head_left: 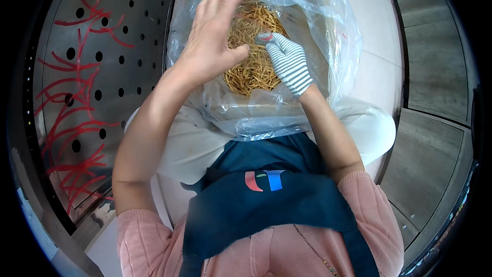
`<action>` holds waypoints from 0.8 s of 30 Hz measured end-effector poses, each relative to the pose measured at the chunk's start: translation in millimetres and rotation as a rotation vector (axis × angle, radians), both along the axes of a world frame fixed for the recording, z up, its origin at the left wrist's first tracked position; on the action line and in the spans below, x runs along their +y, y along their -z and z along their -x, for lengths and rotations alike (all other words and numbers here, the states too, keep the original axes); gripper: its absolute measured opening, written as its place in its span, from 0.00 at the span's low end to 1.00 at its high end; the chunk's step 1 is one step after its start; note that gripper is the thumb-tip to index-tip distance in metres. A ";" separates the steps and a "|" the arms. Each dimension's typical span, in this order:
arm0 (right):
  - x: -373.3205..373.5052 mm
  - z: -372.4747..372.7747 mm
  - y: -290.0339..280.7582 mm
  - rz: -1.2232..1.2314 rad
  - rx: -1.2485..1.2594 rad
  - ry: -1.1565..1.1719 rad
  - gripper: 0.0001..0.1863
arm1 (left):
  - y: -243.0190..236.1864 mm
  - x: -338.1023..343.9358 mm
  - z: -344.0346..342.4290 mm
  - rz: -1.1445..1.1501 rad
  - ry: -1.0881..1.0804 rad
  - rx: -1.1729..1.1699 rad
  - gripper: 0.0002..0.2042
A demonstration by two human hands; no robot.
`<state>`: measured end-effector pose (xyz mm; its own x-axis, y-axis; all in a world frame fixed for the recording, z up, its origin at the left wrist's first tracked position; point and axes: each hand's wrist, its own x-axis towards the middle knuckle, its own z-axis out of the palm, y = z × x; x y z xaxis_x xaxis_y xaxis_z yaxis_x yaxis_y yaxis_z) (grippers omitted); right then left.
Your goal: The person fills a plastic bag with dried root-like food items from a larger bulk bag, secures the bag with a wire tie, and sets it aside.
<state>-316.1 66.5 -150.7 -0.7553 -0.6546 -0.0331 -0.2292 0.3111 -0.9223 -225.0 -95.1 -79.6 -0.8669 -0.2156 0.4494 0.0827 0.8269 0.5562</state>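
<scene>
Between my legs sits a cardboard box lined with a clear plastic bag (341, 36), its edges folded outward over the rim. Inside lies a heap of thin, dry, golden-brown stalks (248, 79). My left hand (212, 38) is bare and hovers above the left side of the heap, fingers stretched out, thumb spread and fingertips blurred. My right hand (287, 59), in a grey-and-white striped glove, is over the heap's right side with its fingers pinched together. A small red patch shows at its fingertips; whatever they hold is too small to make out.
On the left stands a metal panel (110, 79) with round holes and curved red strips across it. Pale floor tiles (379, 25) run along the right of the box, beside grey wood-look cabinet fronts (435, 66). A dark apron (266, 205) covers my lap.
</scene>
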 end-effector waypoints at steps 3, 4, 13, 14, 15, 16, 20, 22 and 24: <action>-1.9 4.9 12.4 0.087 0.098 0.068 0.12 | 12.7 -8.6 1.0 0.227 0.045 -0.150 0.12; -3.8 7.1 16.3 0.112 0.138 0.128 0.12 | 16.4 -9.8 2.6 0.114 -0.015 -0.250 0.12; -16.8 -26.6 0.3 -0.031 -0.060 0.141 0.21 | 14.3 19.4 1.3 -0.506 0.027 -0.644 0.19; -17.9 -28.6 4.1 0.003 -0.063 0.137 0.19 | 18.7 19.0 2.0 -0.397 0.013 -0.670 0.19; -17.3 -25.0 12.0 -0.038 -0.085 0.150 0.17 | 22.2 19.6 0.9 -0.384 0.020 -0.631 0.19; -16.9 -18.2 22.9 -0.079 -0.106 0.162 0.16 | 25.3 19.5 -1.0 -0.371 0.026 -0.593 0.18; -9.9 -6.9 32.8 -0.184 -0.160 0.155 0.18 | 5.5 22.6 -1.1 -0.130 -0.095 -0.656 0.12; -9.0 -10.9 22.3 -0.225 -0.239 0.122 0.18 | 13.2 22.8 -6.0 -0.043 0.002 -0.341 0.08; -9.8 -11.2 19.8 -0.278 -0.181 0.095 0.19 | 21.8 25.2 -7.8 0.103 0.055 -0.180 0.06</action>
<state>-304.9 56.7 -170.5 -0.7781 -0.5288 -0.3390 -0.0279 0.5683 -0.8224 -217.2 -69.9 -101.4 -0.9444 -0.1261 0.3036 0.0367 0.8774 0.4784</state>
